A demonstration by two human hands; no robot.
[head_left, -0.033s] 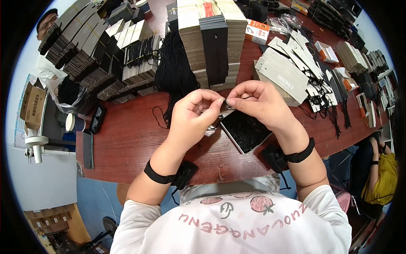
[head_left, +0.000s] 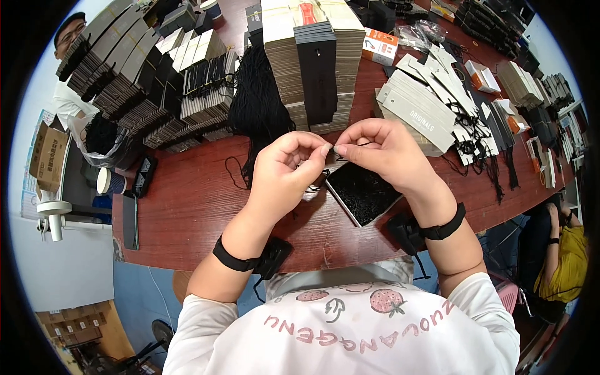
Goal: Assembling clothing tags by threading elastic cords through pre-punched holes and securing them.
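Note:
My left hand [head_left: 286, 170] and my right hand [head_left: 382, 152] meet fingertip to fingertip above the red-brown table [head_left: 187, 212]. Both pinch a thin black string [head_left: 354, 145] between thumb and forefinger. Just below them lies a flat black tray [head_left: 365, 195] filled with small dark pieces. A thick bundle of black strings [head_left: 259, 103] hangs down the table behind my left hand. Each wrist wears a black band with a small black box.
Tall stacks of brown and black hang tags [head_left: 315, 65] stand behind the hands, with more rows at the back left [head_left: 156, 81]. Grey tags with strings [head_left: 422, 106] fan out on the right. A person in yellow [head_left: 572, 269] sits at the right edge.

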